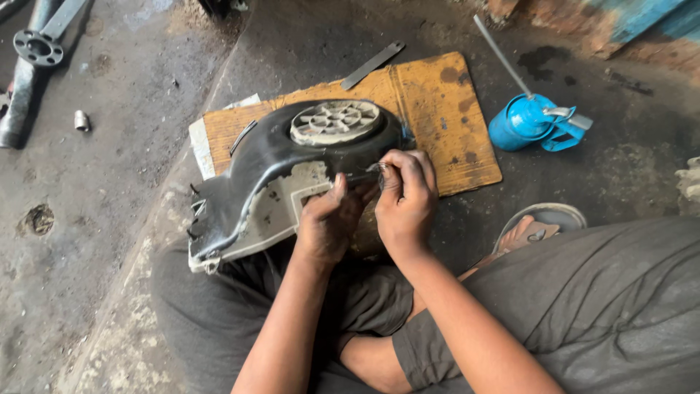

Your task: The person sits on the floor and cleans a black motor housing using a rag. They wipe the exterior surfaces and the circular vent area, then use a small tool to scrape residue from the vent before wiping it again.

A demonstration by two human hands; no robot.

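Note:
A black and grey engine cover (270,175) with a round slotted vent (335,121) rests on my lap and on a brown board (437,117). My left hand (328,222) presses on the cover's near edge, its thumb up against a thin metal tool (364,174). My right hand (407,201) is closed around that tool, pinching it between thumb and fingers against the cover's rim. Both hands touch each other over the cover's right side.
A blue oil can (529,120) with a long spout stands right of the board. A flat metal strip (373,64) lies at the board's far edge. A metal flange and bar (36,51) and a small socket (81,120) lie at left. A sandalled foot (532,230) sits near right.

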